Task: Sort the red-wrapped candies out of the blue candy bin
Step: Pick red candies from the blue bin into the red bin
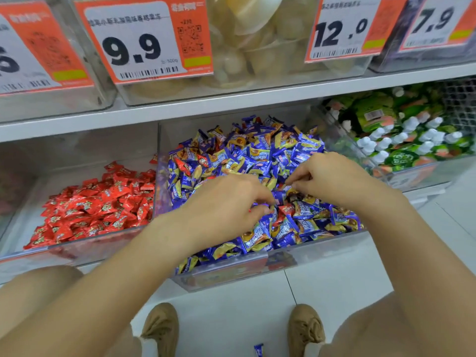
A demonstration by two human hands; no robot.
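Over the blue candy bin (231, 275), your left hand (221, 210) pinches a small red object, likely a wrapper, at its fingertips. Your right hand (332, 176) is curled into the pile; its grasp cannot be determined. Red-wrapped candies (286, 210) lie between both hands. Left of the bin sits the red candy bin (77, 247).

Two hands work inside the middle candy bin (257, 276) on a shop's lower shelf, the left hand (221, 210) beside the right hand (332, 179), both resting on the heaped candies (257, 155). A stray candy (286, 210) lies between their fingertips. A second bin (77, 249) of sweets sits to the left, a bin of pouches (412, 140) to the right. Price cards (144, 39) hang on the bins of the shelf above. Below, two shoes (161, 328) stand on the floor, a dropped candy (258, 350) between them.
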